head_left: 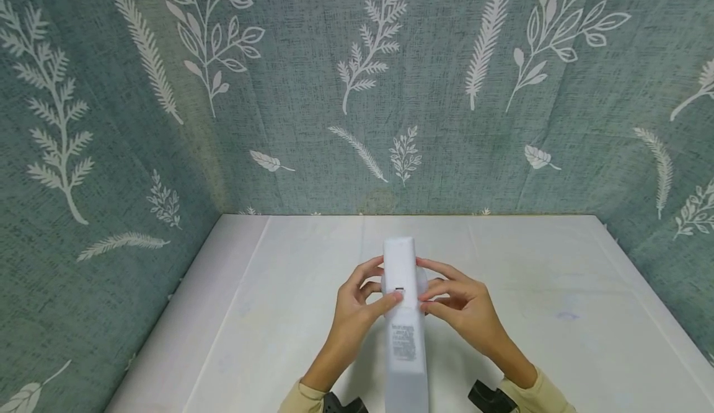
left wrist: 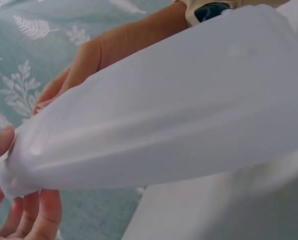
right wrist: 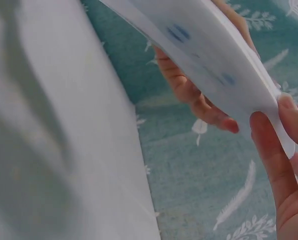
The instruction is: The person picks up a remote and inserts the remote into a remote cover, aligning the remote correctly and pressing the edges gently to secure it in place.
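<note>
A long white plastic device (head_left: 405, 345) stands on end between my hands, with a small dark slot and a block of printed text on the face toward me. My left hand (head_left: 357, 310) grips its left side, thumb pressed on the face just by the slot. Thumb and fingers of my right hand (head_left: 463, 301) hold the right edge at about the same height. A rounded, paler part bulges out behind the device under the fingers. In the left wrist view the smooth white side (left wrist: 154, 115) fills the middle. Faint blue marks (right wrist: 179, 33) show on another side in the right wrist view.
A white table (head_left: 268, 314) lies under the hands. Green cloth (head_left: 301, 152) with white leaf prints rises behind it and along both sides. Dark wrist straps (head_left: 491, 397) and pale yellow sleeves (head_left: 538, 394) sit at the bottom of the head view.
</note>
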`<action>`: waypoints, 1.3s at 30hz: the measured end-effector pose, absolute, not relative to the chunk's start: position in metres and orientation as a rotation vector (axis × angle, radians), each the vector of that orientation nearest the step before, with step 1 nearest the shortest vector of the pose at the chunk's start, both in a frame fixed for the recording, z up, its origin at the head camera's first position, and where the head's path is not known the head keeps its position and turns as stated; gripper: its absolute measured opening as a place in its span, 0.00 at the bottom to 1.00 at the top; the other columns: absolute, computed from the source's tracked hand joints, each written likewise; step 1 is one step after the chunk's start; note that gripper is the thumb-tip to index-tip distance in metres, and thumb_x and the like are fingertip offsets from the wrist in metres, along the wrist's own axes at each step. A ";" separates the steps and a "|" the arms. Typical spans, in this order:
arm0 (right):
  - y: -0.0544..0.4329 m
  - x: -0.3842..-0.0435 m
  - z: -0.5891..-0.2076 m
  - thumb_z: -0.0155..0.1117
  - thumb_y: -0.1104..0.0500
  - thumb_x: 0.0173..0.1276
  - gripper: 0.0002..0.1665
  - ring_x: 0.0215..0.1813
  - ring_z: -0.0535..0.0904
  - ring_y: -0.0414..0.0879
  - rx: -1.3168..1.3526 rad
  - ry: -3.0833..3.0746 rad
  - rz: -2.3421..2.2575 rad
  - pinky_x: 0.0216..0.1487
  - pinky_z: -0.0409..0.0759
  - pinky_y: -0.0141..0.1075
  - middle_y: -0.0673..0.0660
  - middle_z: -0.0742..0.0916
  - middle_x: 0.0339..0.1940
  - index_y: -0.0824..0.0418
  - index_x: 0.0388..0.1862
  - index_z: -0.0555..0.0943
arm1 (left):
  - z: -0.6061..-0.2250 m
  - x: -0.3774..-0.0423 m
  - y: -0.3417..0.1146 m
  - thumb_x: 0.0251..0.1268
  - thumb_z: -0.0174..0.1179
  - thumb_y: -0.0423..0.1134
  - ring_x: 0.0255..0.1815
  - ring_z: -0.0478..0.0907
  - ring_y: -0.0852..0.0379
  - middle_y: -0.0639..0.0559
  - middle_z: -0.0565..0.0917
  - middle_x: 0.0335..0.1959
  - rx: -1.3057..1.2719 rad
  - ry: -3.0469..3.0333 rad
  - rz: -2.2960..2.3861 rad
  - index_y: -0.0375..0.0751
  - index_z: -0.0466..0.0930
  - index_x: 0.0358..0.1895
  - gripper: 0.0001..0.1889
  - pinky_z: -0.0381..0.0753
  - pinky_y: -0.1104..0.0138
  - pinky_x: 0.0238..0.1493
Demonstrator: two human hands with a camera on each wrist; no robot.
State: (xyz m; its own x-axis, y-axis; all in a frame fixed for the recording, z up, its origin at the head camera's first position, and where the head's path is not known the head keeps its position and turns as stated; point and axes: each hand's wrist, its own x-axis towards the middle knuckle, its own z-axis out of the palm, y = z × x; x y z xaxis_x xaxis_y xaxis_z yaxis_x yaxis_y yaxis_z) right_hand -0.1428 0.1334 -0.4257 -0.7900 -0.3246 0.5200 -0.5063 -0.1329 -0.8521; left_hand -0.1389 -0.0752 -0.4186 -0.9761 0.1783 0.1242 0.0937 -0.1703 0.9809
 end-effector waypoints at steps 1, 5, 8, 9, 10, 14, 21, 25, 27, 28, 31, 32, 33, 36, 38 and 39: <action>0.133 -0.142 -0.426 0.65 0.78 0.56 0.10 0.47 0.81 0.50 0.955 -1.977 2.059 0.36 0.85 0.46 0.68 0.72 0.64 0.68 0.36 0.84 | -0.418 -0.139 -0.075 0.54 0.69 0.33 0.46 0.76 0.49 0.44 0.70 0.54 0.324 1.998 2.332 0.48 0.70 0.63 0.31 0.80 0.68 0.33; 0.130 -0.139 -0.426 0.63 0.77 0.58 0.09 0.49 0.80 0.52 0.942 -1.971 2.105 0.36 0.84 0.48 0.68 0.72 0.64 0.68 0.34 0.83 | -0.417 -0.137 -0.075 0.54 0.69 0.36 0.44 0.75 0.49 0.47 0.70 0.56 0.322 2.062 2.290 0.49 0.72 0.62 0.29 0.79 0.68 0.26; 0.128 -0.137 -0.425 0.63 0.76 0.59 0.07 0.51 0.79 0.52 0.906 -1.979 2.149 0.38 0.84 0.49 0.67 0.72 0.64 0.68 0.34 0.82 | -0.417 -0.136 -0.076 0.54 0.69 0.37 0.44 0.74 0.48 0.48 0.71 0.57 0.326 2.094 2.270 0.50 0.72 0.62 0.29 0.78 0.67 0.24; 0.128 -0.136 -0.425 0.63 0.75 0.59 0.07 0.51 0.79 0.53 0.890 -1.987 2.155 0.37 0.84 0.49 0.67 0.72 0.63 0.68 0.34 0.82 | -0.416 -0.135 -0.076 0.54 0.69 0.37 0.44 0.74 0.48 0.49 0.71 0.57 0.327 2.096 2.268 0.50 0.73 0.61 0.29 0.79 0.67 0.23; 0.127 -0.136 -0.424 0.63 0.75 0.60 0.06 0.51 0.79 0.53 0.874 -1.997 2.158 0.37 0.84 0.49 0.66 0.72 0.63 0.68 0.34 0.82 | -0.416 -0.135 -0.076 0.54 0.69 0.37 0.44 0.74 0.48 0.49 0.71 0.57 0.326 2.102 2.266 0.51 0.73 0.61 0.28 0.79 0.67 0.23; 0.124 -0.135 -0.422 0.63 0.74 0.60 0.05 0.45 0.82 0.53 0.820 -2.014 2.147 0.30 0.85 0.49 0.65 0.74 0.60 0.68 0.33 0.82 | -0.415 -0.134 -0.076 0.53 0.70 0.37 0.45 0.73 0.47 0.49 0.71 0.57 0.325 2.135 2.245 0.52 0.74 0.60 0.28 0.80 0.65 0.24; 0.118 -0.134 -0.416 0.64 0.76 0.58 0.07 0.40 0.82 0.52 0.780 -2.001 2.088 0.25 0.84 0.48 0.68 0.76 0.55 0.68 0.34 0.81 | -0.415 -0.132 -0.075 0.52 0.71 0.38 0.47 0.73 0.47 0.49 0.72 0.53 0.297 2.212 2.227 0.55 0.75 0.61 0.29 0.82 0.60 0.29; 0.113 -0.134 -0.414 0.67 0.75 0.56 0.16 0.40 0.81 0.51 0.712 -2.025 2.096 0.23 0.84 0.45 0.68 0.76 0.55 0.69 0.43 0.76 | -0.418 -0.132 -0.074 0.50 0.73 0.38 0.46 0.74 0.49 0.50 0.74 0.51 0.256 2.267 2.239 0.57 0.75 0.60 0.30 0.83 0.61 0.27; 0.111 -0.135 -0.414 0.69 0.73 0.55 0.22 0.41 0.81 0.50 0.648 -2.046 2.099 0.23 0.83 0.44 0.66 0.76 0.55 0.68 0.49 0.73 | -0.419 -0.132 -0.074 0.49 0.73 0.38 0.46 0.75 0.49 0.50 0.75 0.52 0.264 2.265 2.262 0.55 0.76 0.58 0.29 0.83 0.61 0.27; 0.110 -0.136 -0.414 0.69 0.73 0.54 0.25 0.41 0.81 0.50 0.620 -2.050 2.098 0.22 0.83 0.43 0.65 0.76 0.55 0.68 0.51 0.72 | -0.420 -0.131 -0.074 0.50 0.72 0.37 0.46 0.76 0.49 0.50 0.75 0.52 0.283 2.250 2.282 0.53 0.77 0.58 0.28 0.84 0.61 0.27; 0.110 -0.137 -0.412 0.70 0.74 0.53 0.31 0.42 0.82 0.49 0.557 -2.043 2.100 0.22 0.83 0.41 0.65 0.76 0.55 0.67 0.56 0.70 | -0.422 -0.131 -0.077 0.54 0.69 0.33 0.48 0.77 0.46 0.46 0.75 0.56 0.415 2.168 2.359 0.42 0.79 0.55 0.22 0.85 0.58 0.30; 0.111 -0.138 -0.411 0.69 0.75 0.53 0.32 0.42 0.82 0.49 0.549 -2.033 2.106 0.22 0.83 0.41 0.65 0.76 0.55 0.67 0.58 0.70 | -0.422 -0.131 -0.078 0.55 0.68 0.31 0.49 0.77 0.45 0.45 0.75 0.57 0.466 2.141 2.380 0.39 0.80 0.54 0.20 0.86 0.58 0.32; 0.111 -0.138 -0.411 0.69 0.75 0.54 0.33 0.42 0.82 0.50 0.554 -2.022 2.115 0.21 0.82 0.41 0.65 0.76 0.55 0.67 0.59 0.69 | -0.423 -0.130 -0.079 0.56 0.66 0.30 0.49 0.77 0.44 0.43 0.74 0.58 0.517 2.123 2.394 0.36 0.80 0.52 0.18 0.86 0.57 0.32; 0.113 -0.139 -0.408 0.67 0.75 0.55 0.36 0.42 0.83 0.52 0.590 -2.008 2.144 0.19 0.82 0.43 0.67 0.75 0.56 0.65 0.63 0.67 | -0.424 -0.131 -0.082 0.56 0.65 0.28 0.49 0.78 0.43 0.40 0.73 0.59 0.635 2.109 2.402 0.30 0.82 0.47 0.14 0.86 0.56 0.33; 0.114 -0.138 -0.407 0.67 0.74 0.57 0.38 0.43 0.83 0.53 0.608 -2.018 2.164 0.19 0.82 0.45 0.67 0.75 0.56 0.64 0.66 0.65 | -0.423 -0.132 -0.083 0.55 0.66 0.28 0.46 0.79 0.43 0.40 0.73 0.57 0.683 2.116 2.385 0.29 0.82 0.42 0.11 0.86 0.56 0.31; 0.114 -0.138 -0.407 0.66 0.74 0.57 0.39 0.43 0.83 0.53 0.612 -2.025 2.174 0.19 0.82 0.45 0.67 0.75 0.56 0.63 0.67 0.65 | -0.423 -0.132 -0.084 0.55 0.66 0.28 0.45 0.80 0.44 0.40 0.73 0.56 0.705 2.114 2.376 0.29 0.82 0.40 0.09 0.86 0.56 0.30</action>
